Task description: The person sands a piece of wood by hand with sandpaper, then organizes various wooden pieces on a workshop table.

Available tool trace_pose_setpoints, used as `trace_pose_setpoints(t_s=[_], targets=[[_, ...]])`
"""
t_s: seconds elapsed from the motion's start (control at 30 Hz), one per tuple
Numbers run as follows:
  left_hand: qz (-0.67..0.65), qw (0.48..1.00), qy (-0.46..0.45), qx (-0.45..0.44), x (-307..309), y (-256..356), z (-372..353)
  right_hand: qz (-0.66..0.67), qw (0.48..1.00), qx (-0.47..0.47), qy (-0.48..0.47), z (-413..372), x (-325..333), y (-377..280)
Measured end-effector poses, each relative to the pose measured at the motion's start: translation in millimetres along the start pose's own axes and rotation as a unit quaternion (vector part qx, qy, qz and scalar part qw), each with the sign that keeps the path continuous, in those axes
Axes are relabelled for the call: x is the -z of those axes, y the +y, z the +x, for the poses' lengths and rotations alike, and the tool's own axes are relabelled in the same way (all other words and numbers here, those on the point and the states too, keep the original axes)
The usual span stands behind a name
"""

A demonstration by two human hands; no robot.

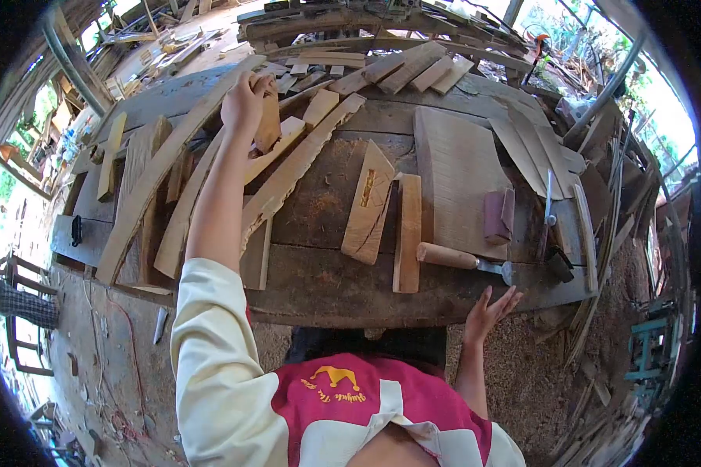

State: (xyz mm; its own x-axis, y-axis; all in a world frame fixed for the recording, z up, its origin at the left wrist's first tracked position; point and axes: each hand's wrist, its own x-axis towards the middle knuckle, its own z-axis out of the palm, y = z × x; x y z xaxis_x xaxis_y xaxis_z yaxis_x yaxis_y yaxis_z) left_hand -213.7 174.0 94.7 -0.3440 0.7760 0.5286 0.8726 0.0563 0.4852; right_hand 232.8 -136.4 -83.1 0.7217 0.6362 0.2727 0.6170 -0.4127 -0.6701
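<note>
My left hand [245,101] reaches to the far left of the workbench, its fingers closed round the top of a wooden block [269,124] that stands among long boards. My right hand [492,313] is off the bench's front edge, palm up with fingers spread and nothing in it. Just beyond it lies a chisel [448,255] with a wooden handle and a short metal blade. Two wood pieces lie mid-bench: a slant-cut block [368,202] with a slot and pencil lines, and a narrow block [407,233]. A sandpaper-wrapped block [498,216] rests on a wide board [459,171].
Long curved boards [171,167] cover the left of the workbench [311,300]. Offcuts [413,66] are piled along its back. At the right are a metal measuring tool [549,198] and thin panels [522,152]. A dark chair [27,311] stands on the left floor.
</note>
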Motion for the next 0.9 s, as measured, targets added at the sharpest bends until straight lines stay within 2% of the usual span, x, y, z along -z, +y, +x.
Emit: trace_pose_setpoints(t_s=[0.13, 0.2, 0.27, 0.33, 0.37, 0.43, 0.53, 0.57, 0.6, 0.63, 0.67, 0.73, 0.8, 0.83, 0.9], targets=[[0.007, 1.0, 0.008, -0.013, -3.5, -2.5, 10.2, -0.023, 0.999, 0.014, 0.018, 0.1, -4.0, 5.3], [0.002, 0.998, 0.062, -0.028, -5.6, -10.1, 14.2, -0.021, 0.999, 0.018, 0.023, -0.3, -4.4, 4.1], [0.019, 0.998, 0.051, -0.018, -7.2, -16.3, 18.1, -0.017, 0.999, 0.021, 0.026, -0.9, -3.8, 2.3], [-0.003, 0.997, 0.08, 0.007, -10.8, -20.9, 17.0, -0.023, 0.999, 0.036, 0.028, -1.6, -2.7, 0.4], [-0.004, 0.997, 0.079, 0.004, -13.5, -23.0, 17.2, -0.023, 0.999, 0.033, 0.029, -2.0, -3.8, 2.1], [-0.002, 1.0, 0.006, 0.011, -18.9, -24.6, 20.0, -0.025, 0.998, 0.043, 0.036, -1.5, -5.5, 5.2], [-0.006, 1.0, -0.013, -0.013, -23.0, -25.8, 28.1, -0.029, 0.999, 0.032, 0.031, -1.1, -3.1, 0.7], [0.018, 0.998, -0.058, -0.002, -21.0, -25.0, 36.3, -0.029, 0.999, 0.027, 0.035, -1.3, -2.1, -1.2], [0.017, 0.998, -0.059, -0.008, -21.6, -22.1, 42.8, -0.025, 0.999, 0.024, 0.028, -1.6, -1.3, -3.5], [0.051, 0.997, -0.024, -0.043, -22.5, -19.5, 47.8, -0.021, 0.999, 0.021, 0.021, -1.6, -0.7, -5.6], [0.086, 0.993, 0.013, -0.077, -21.4, -13.2, 51.8, -0.02, 0.999, 0.015, 0.024, -1.5, 0.0, -6.9], [0.047, 0.996, -0.008, -0.069, -12.2, 34.4, 53.6, -0.057, 0.998, 0.026, 0.01, -1.4, 1.8, -7.9], [0.048, 0.988, -0.025, -0.143, -16.7, 76.1, 55.0, -0.051, 0.998, 0.027, 0.011, 0.1, 1.2, -8.0], [-0.003, 0.98, -0.041, -0.196, -45.3, 75.8, 71.4, -0.046, 0.998, 0.031, 0.009, -1.5, 1.6, -8.2], [0.009, 0.977, -0.071, -0.203, -74.6, 112.0, 76.9, -0.063, 0.998, 0.026, 0.004, -0.8, 3.6, -10.4]])
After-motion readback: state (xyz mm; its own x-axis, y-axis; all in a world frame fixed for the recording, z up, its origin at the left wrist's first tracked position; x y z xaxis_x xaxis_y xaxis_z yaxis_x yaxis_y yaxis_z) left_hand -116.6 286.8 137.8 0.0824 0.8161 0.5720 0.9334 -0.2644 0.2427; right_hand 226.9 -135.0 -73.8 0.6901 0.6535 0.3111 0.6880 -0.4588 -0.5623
